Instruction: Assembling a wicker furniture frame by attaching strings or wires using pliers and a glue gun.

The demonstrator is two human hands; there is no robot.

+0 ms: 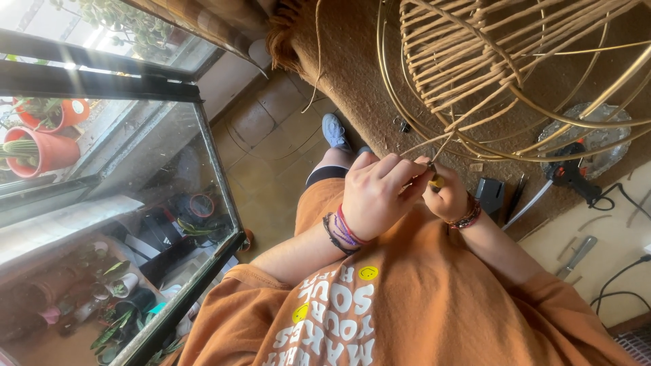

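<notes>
The left hand (376,193) was curled, its fingertips pressed together on a thin cane strand (444,144) that ran up toward the wire frame (434,129). Touching it, the right hand (446,196) was closed in a fist around a small yellow-tipped tool (436,180), held right at the meeting point of the two hands. The strand joined a half-woven basket (468,61) of pale cane wound on the brass-coloured frame, which hung just above the hands over a brown rug (352,74). Both wrists wore beaded bracelets. Near the right forearm lay a glue gun (569,173) on a glass dish (600,139). Well apart on the left stood a glass cabinet (135,224) of potted plants.
</notes>
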